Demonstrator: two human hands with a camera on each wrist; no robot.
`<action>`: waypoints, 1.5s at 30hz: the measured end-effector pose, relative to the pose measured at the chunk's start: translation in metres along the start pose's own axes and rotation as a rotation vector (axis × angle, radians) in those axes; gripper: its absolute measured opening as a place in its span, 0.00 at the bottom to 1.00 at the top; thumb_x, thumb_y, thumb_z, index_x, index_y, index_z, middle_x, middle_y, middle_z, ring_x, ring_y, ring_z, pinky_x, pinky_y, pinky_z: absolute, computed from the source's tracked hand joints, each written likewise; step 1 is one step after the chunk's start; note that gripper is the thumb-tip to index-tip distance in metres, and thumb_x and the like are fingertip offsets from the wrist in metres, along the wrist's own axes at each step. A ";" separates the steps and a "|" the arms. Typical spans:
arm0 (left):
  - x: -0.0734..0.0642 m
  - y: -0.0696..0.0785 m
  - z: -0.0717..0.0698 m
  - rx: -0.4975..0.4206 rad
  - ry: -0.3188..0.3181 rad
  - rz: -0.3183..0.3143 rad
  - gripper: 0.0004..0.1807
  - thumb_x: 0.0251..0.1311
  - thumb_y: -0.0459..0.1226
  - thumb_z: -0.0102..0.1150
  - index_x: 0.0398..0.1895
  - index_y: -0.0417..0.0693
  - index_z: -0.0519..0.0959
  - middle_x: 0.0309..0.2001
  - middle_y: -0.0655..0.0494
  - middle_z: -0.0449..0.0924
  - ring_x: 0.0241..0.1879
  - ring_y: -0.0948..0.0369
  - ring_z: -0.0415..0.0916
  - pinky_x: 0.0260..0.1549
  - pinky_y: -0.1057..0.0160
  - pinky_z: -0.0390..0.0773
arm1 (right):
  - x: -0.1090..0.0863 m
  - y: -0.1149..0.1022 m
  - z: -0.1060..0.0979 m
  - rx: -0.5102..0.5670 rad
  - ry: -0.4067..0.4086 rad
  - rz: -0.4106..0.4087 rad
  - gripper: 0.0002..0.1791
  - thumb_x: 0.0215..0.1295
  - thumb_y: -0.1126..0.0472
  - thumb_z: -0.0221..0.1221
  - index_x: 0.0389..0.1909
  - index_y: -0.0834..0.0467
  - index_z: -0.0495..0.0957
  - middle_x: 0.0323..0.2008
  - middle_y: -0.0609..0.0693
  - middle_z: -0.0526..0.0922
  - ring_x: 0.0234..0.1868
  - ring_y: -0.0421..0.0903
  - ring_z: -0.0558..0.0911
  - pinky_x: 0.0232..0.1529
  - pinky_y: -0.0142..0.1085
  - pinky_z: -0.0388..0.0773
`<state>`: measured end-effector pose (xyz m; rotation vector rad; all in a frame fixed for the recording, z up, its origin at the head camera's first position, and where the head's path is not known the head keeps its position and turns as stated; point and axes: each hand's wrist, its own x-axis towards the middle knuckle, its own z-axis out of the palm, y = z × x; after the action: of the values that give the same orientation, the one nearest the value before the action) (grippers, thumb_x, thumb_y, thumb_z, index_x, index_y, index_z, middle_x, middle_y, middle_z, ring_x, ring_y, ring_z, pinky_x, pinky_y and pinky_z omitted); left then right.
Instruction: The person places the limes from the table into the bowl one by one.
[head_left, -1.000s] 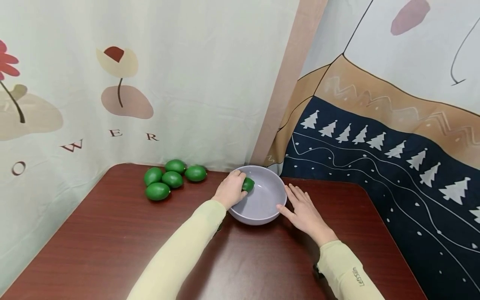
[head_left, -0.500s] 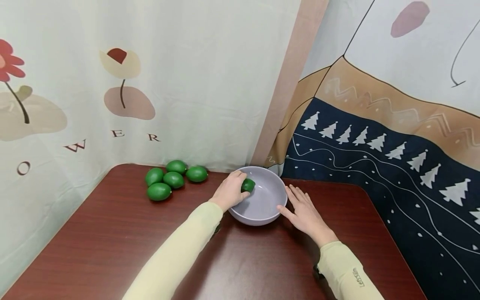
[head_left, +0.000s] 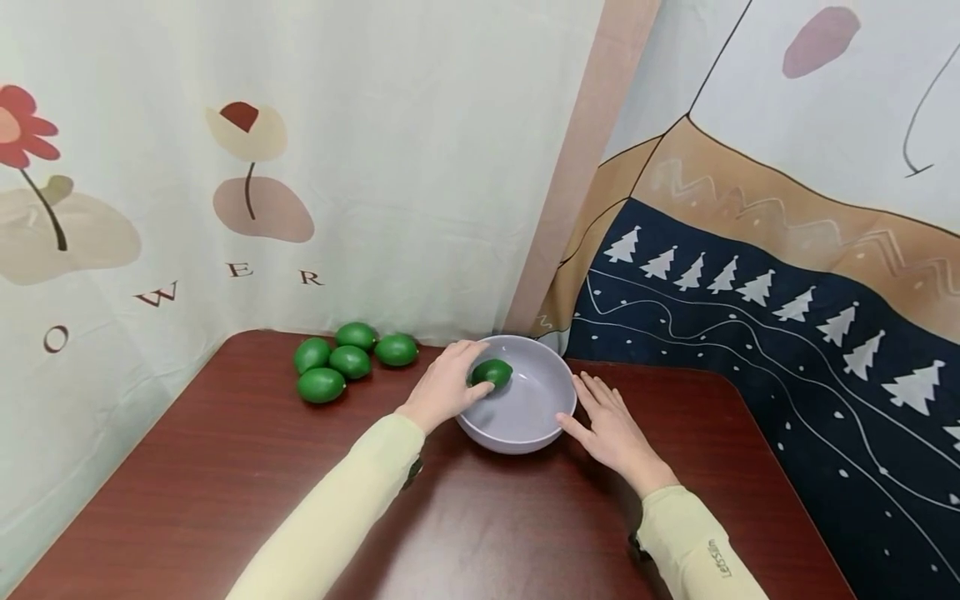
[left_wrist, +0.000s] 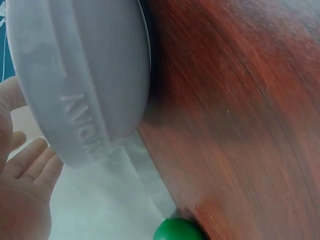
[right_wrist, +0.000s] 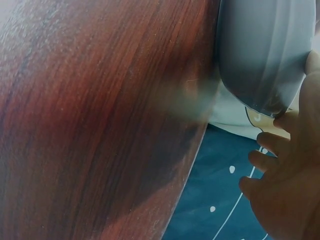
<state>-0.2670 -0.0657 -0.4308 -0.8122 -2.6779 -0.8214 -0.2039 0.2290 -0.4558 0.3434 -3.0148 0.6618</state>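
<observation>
I see 1 lime (head_left: 497, 372) in lavender bowl (head_left: 528, 412); L hand (head_left: 444, 387), fingers loose, not gripping, beside it; R hand (head_left: 613, 430) straight-fingered at bowl's side. Prob. release step; next I'd move L to 5 limes (head_left: 350, 362).

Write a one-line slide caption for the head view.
Open left hand by a green fruit in a lavender bowl, right hand opposite, five more fruits on the table.

From above the near side, the head camera looks forward and down across the table (head_left: 225, 475), standing well back. The two wrist cameras sit low and close, steeply tipped, each facing the outside of the bowl (left_wrist: 85, 70) from its own side; bowl and table show in all three views.
</observation>
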 end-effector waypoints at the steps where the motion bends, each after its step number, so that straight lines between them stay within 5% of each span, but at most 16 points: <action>1: -0.002 -0.001 0.000 -0.005 0.010 0.001 0.35 0.62 0.42 0.73 0.71 0.44 0.73 0.65 0.47 0.77 0.66 0.49 0.72 0.66 0.50 0.73 | -0.001 0.000 0.000 -0.001 0.001 0.001 0.47 0.73 0.36 0.56 0.81 0.59 0.55 0.80 0.63 0.55 0.81 0.65 0.52 0.78 0.62 0.44; 14: -0.029 -0.024 -0.017 0.013 0.105 0.021 0.34 0.61 0.43 0.74 0.68 0.41 0.76 0.64 0.46 0.77 0.65 0.47 0.72 0.67 0.49 0.72 | -0.002 -0.001 0.002 -0.039 0.003 -0.018 0.47 0.73 0.35 0.55 0.81 0.60 0.56 0.80 0.63 0.55 0.81 0.65 0.50 0.78 0.62 0.43; 45: -0.074 -0.077 -0.050 0.087 0.125 -0.087 0.33 0.63 0.41 0.71 0.69 0.38 0.74 0.67 0.40 0.73 0.68 0.42 0.68 0.67 0.41 0.69 | 0.000 -0.003 -0.003 -0.059 0.005 -0.032 0.46 0.74 0.37 0.55 0.80 0.62 0.56 0.79 0.65 0.55 0.81 0.65 0.50 0.78 0.63 0.44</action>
<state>-0.2470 -0.1802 -0.4512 -0.6075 -2.6325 -0.7423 -0.2039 0.2280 -0.4519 0.3859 -3.0095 0.5691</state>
